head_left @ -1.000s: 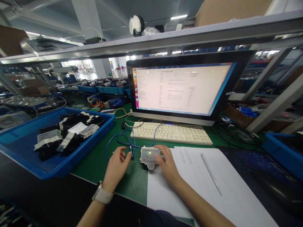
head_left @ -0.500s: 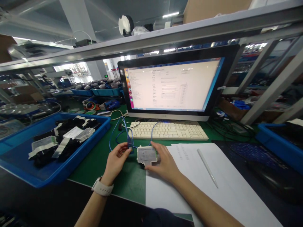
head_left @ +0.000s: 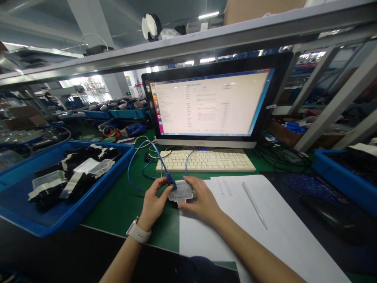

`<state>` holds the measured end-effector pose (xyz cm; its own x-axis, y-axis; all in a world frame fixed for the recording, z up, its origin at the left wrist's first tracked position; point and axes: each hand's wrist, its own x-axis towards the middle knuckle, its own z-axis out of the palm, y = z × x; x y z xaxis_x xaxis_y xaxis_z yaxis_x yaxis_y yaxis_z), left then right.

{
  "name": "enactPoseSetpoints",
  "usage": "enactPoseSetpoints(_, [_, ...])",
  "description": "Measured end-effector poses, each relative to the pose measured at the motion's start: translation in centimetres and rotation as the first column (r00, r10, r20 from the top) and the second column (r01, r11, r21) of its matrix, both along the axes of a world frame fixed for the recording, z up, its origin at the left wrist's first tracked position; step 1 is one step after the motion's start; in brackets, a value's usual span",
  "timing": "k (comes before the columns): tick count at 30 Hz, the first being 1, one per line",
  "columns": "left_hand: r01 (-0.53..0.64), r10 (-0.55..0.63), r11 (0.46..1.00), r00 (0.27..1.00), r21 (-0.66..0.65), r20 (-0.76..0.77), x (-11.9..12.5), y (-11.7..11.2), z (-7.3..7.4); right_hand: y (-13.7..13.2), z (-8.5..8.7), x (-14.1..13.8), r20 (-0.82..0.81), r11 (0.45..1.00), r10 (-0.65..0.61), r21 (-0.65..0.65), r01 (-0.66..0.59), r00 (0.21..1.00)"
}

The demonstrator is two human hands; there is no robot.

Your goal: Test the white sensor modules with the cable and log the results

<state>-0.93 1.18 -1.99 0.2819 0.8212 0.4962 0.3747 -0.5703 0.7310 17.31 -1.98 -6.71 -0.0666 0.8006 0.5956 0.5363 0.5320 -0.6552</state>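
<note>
My left hand pinches the blue plug of a cable between thumb and fingers. The plug overlaps the upper left part of a small pale electronic module; whether it touches the module I cannot tell. My right hand grips that module from its right side, thumb below and fingers above. The module has a grey printed face and a pale rim, with a bit of green at its right edge. Behind the plug, the blue cable loops up and to the left over the green mat.
A white keyboard lies before a lit monitor. To the left is a blue tray of black and clear parts. A pen rests on white paper, beside a dark mouse. Another blue bin stands right.
My left hand has moved right with the cable plug, from beside the module to over its upper left part. My right hand still holds the module. The view has shifted slightly.
</note>
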Motion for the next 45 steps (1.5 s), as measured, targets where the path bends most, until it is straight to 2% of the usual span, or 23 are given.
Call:
enactPoseSetpoints(11, [-0.038, 0.037, 0.998, 0.999, 0.044, 0.018, 0.1, -0.1, -0.9, -0.2, 0.0, -0.1, -0.005, 1.0, -0.006, -0.009, 0.006, 1.0])
enactPoseSetpoints(26, [-0.061, 0.062, 0.997, 0.998, 0.035, -0.019, 0.2, -0.4, -0.7, -0.2, 0.2, -0.1, -0.007, 1.0, -0.003, -0.012, 0.003, 1.0])
enactPoseSetpoints(37, [-0.051, 0.057, 0.984, 0.998, 0.172, -0.03, 0.1, -0.5, -1.4, -0.1, -0.2, -0.3, -0.013, 0.999, 0.001, -0.037, -0.002, 1.0])
enactPoseSetpoints(39, [-0.043, 0.049, 0.979, 0.998, 0.199, -0.027, 0.1, -0.5, -1.3, -0.6, 0.3, -0.3, 0.004, 0.995, 0.008, -0.096, -0.007, 1.0])
enactPoseSetpoints(42, [-0.013, 0.031, 0.96, 0.998, 0.281, -0.06, -0.1, -0.4, -1.5, -2.5, 2.0, 1.0, 0.052, 0.984, 0.025, -0.179, -0.015, 0.998])
enactPoseSetpoints(45, [0.034, 0.012, 0.934, 0.992, 0.355, -0.126, -0.5, -0.2, -1.9, -5.0, 3.6, 4.4, 0.128, 0.992, -0.051, -0.107, 0.065, 0.991])
